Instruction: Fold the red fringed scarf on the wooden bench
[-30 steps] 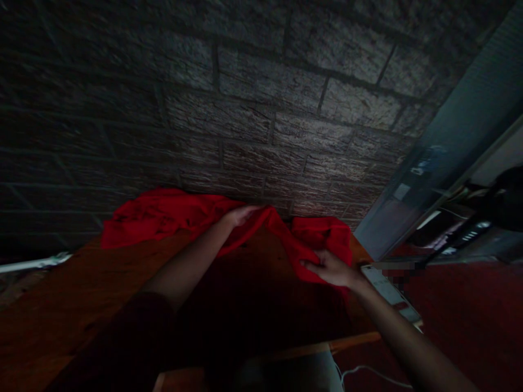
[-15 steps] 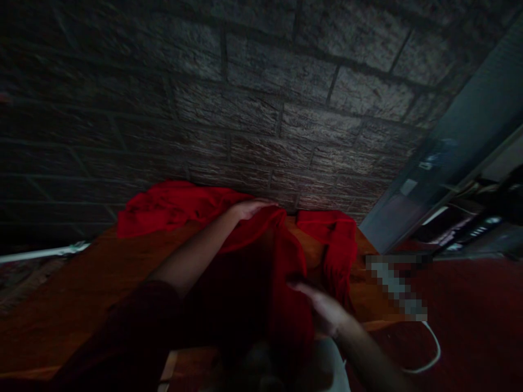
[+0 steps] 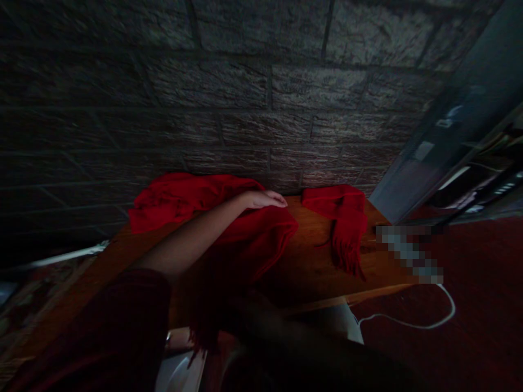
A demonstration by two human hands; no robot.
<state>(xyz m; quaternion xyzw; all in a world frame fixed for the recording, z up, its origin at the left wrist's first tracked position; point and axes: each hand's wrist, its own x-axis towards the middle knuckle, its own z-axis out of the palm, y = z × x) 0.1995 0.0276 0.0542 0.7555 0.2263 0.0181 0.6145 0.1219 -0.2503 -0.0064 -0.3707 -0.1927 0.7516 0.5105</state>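
A red fringed scarf [image 3: 265, 231] lies folded over on the wooden table, its near part dark in shadow with fringe hanging at the front edge. My left hand [image 3: 265, 200] rests on the scarf's far fold, fingers stretched out and flat. Low in the picture, my right hand [image 3: 245, 313] reaches across to the dark near part of the scarf; deep shadow hides its fingers. Left of my left hand, more bunched red cloth [image 3: 175, 198] lies along the wall. To the right is another stretch of red fringed cloth [image 3: 339, 207].
A rough block wall [image 3: 241, 87] rises behind the wooden table [image 3: 314, 267]. At the table's right end lies a blurred-out object with a white cable [image 3: 451, 305]. A grey door frame [image 3: 425, 136] stands at the right. Something pale [image 3: 180, 370] shows below the front edge.
My right hand has swept from the right to the lower middle, carrying the near part of the scarf leftward. My left hand stays on the fold. The view has shifted slightly.
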